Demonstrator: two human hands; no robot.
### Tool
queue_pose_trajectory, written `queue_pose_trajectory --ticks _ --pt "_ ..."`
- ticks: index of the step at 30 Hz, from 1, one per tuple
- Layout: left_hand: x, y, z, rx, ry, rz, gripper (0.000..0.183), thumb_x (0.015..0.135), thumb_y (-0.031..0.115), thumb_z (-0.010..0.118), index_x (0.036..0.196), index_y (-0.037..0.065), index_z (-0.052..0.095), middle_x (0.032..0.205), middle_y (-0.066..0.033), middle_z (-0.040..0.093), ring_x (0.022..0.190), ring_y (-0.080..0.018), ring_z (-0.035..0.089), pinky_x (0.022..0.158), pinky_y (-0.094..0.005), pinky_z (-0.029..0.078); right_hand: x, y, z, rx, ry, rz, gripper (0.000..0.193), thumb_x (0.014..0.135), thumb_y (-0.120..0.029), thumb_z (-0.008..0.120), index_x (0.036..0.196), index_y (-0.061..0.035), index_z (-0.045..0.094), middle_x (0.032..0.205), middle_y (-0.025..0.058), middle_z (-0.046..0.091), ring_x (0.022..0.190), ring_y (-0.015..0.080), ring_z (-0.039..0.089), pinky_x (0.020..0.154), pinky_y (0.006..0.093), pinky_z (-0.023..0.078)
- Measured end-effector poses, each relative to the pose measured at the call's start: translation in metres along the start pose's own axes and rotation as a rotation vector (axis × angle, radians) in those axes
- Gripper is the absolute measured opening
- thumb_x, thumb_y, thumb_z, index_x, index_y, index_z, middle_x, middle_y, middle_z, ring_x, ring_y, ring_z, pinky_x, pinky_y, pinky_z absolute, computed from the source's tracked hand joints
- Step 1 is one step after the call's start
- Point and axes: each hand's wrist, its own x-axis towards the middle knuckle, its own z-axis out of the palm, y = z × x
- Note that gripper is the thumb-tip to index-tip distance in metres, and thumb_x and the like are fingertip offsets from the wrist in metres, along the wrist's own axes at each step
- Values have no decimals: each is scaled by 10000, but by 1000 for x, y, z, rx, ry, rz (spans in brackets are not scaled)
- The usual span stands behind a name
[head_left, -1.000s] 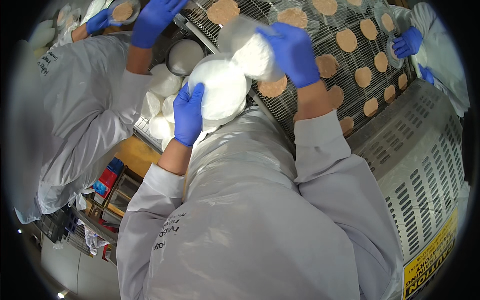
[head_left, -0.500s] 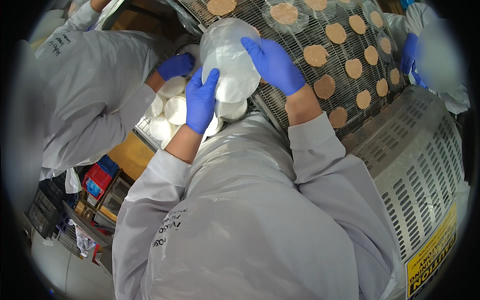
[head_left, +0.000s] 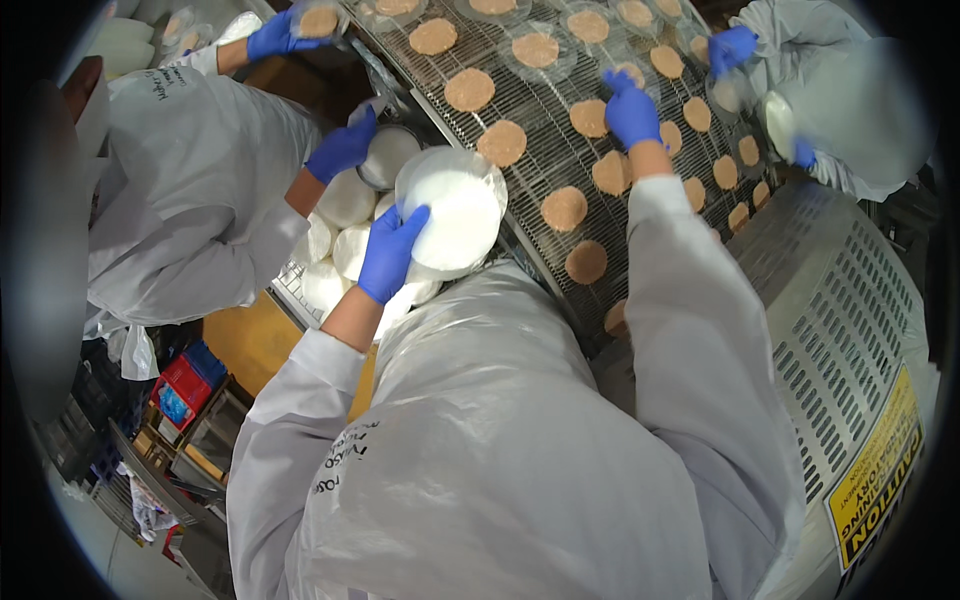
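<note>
My left hand (head_left: 392, 255) grips a stack of round, thin plastic film sheets (head_left: 455, 220) at its near left edge, thumb on top. The stack looks white and translucent, with loose clear edges. My right hand (head_left: 632, 112) reaches out over a wire mesh conveyor belt (head_left: 530, 185), fingers stretched toward a flat round patty (head_left: 630, 73). Whether the fingertips touch it is hard to see. Bare patties such as this patty (head_left: 565, 208) lie in rows on the belt; farther off, one patty (head_left: 535, 50) lies with clear film around it.
More round white stacks (head_left: 345, 200) lie on a wire rack at my left. A co-worker there holds a patty (head_left: 318, 22) on film in a gloved hand (head_left: 275, 38). Across the belt, another co-worker's gloved hand (head_left: 733, 50) reaches in. A perforated metal guard (head_left: 830, 300) stands at right.
My right hand has left the film stack and moved right over the belt. The left hand keeps the stack, now slightly lower. The patties have shifted, and the left co-worker's far hand has come into view.
</note>
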Motion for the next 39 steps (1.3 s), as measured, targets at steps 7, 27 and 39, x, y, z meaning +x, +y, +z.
queue_pose_trajectory --ticks 7,27,39 --pt "-50 23 5 -109 76 60 338 898 194 608 1150 -28 566 1026 -75 635 882 -115 601 787 -253 490 -133 -156 -67 895 -413 -185 454 822 -343 635 1171 -59 575 1151 218 579 1098 337 545 895 415 442" --pt "-145 88 59 67 -8 157 300 900 175 606 1131 -16 587 996 -56 643 851 -102 594 765 -254 486 -165 -168 -164 629 -556 -334 379 800 -300 660 1055 -20 650 978 144 672 872 216 631 782 343 484" --pt "-172 102 29 -45 66 91 344 896 188 613 1158 -29 568 1018 -81 640 873 -131 614 782 -264 503 -70 -68 -157 -12 -110 -21 340 895 -132 393 1187 -89 561 1210 183 562 1105 327 546 905 423 443"
